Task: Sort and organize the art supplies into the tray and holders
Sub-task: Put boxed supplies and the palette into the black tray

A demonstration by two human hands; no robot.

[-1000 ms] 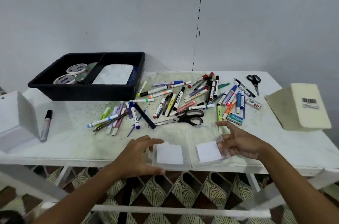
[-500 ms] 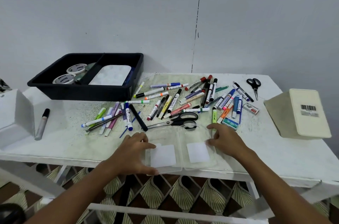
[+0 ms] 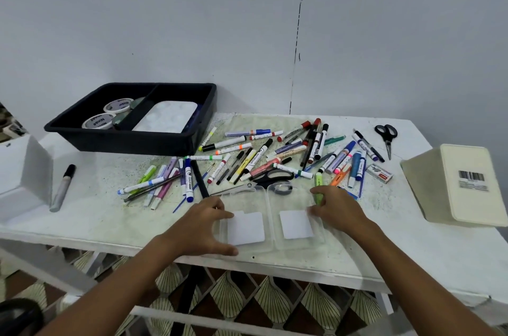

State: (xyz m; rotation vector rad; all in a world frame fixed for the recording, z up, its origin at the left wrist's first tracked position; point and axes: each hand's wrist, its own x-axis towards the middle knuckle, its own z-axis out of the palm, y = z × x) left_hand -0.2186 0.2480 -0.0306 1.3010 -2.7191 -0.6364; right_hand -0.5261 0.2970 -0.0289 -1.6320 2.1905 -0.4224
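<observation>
The left hand (image 3: 203,228) and right hand (image 3: 336,209) hold the two clear holders (image 3: 270,246) on the bench (image 3: 82,214), fingers apparently curled round their sides.

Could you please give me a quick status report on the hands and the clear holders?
Left hand grips left clear holder; right hand on right clear holder. Both holders at table edge. Markers unsorted; big scissors against holders' far rims.
</observation>
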